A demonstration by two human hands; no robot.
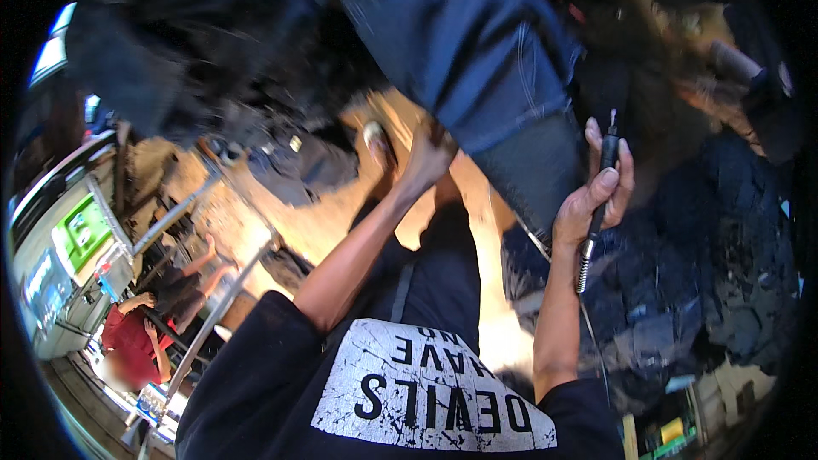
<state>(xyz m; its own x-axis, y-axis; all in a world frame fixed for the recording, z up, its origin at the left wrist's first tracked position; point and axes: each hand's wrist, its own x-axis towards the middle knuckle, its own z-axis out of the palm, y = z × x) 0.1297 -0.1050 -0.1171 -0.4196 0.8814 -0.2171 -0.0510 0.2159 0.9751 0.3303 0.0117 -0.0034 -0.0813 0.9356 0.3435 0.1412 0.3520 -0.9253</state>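
Note:
My left hand [431,152] is closed on the edge of a dark blue denim garment [464,43], which looks like a pair of jeans. The cloth stretches from the top middle down toward my right forearm. Between the fingers and thumb of my right hand [595,196] is a black pen-shaped rotary grinder handpiece [609,153]. A small pale bit points up from its far end, and a coiled spring sleeve with a thin cable trails from its lower end. The bit is apart from the denim. My left fingertips are partly hidden and blurred.
Heaps of dark garments [682,264] lie at the right, with more dark cloth [230,60] at the upper left. Metal rails [217,311] cross the left side. Beyond them sits another person in a red shirt [128,336], near a green panel [81,230].

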